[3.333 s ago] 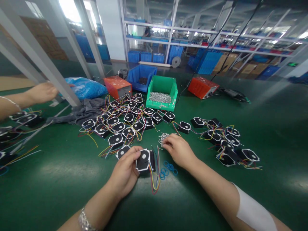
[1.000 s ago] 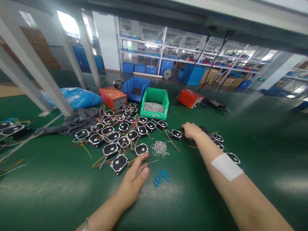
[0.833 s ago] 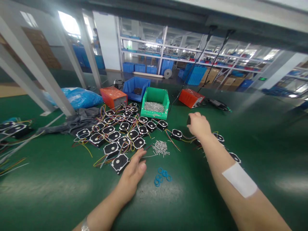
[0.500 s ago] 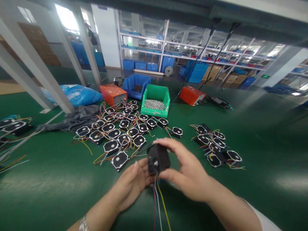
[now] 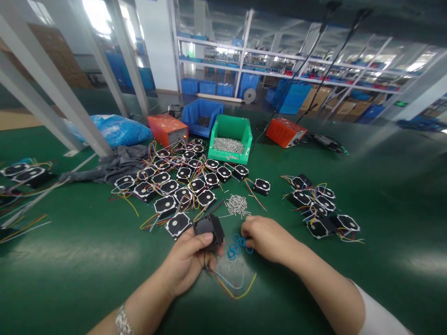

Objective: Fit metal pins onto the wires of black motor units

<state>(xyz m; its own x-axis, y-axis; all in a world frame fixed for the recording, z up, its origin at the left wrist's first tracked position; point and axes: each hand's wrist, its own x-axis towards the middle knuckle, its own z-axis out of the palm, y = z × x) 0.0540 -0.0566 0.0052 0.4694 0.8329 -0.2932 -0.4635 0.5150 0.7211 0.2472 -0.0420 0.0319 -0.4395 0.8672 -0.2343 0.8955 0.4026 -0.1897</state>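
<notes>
My left hand (image 5: pixel 186 260) is wrapped round a black square motor (image 5: pixel 209 230), its thumb across the face. Red, yellow and white lead wires (image 5: pixel 230 284) hang from the motor over the table. My right hand (image 5: pixel 267 237) is down at a small cluster of blue rubber rings (image 5: pixel 233 250), fingers curled and thumb low beside them; whether a ring is pinched I cannot make out. Just beyond the fingertips lies a heap of silver screws (image 5: pixel 237 205). A motor with a white-edged face (image 5: pixel 178 225) sits right behind my left hand.
Many wired motors (image 5: pixel 169 187) crowd the left middle, with another group of motors (image 5: pixel 318 209) at right. Behind stand a green bin of screws (image 5: pixel 230 158), a blue bin (image 5: pixel 190 116) and orange boxes (image 5: pixel 167 128) (image 5: pixel 284 132). A grey cloth (image 5: pixel 122 163) and metal posts (image 5: pixel 70 88) stand left.
My right hand brought a motor from the right-hand group to the middle. The motor passed into my left hand and was turned; my right hand let go and moved to the blue rings.
</notes>
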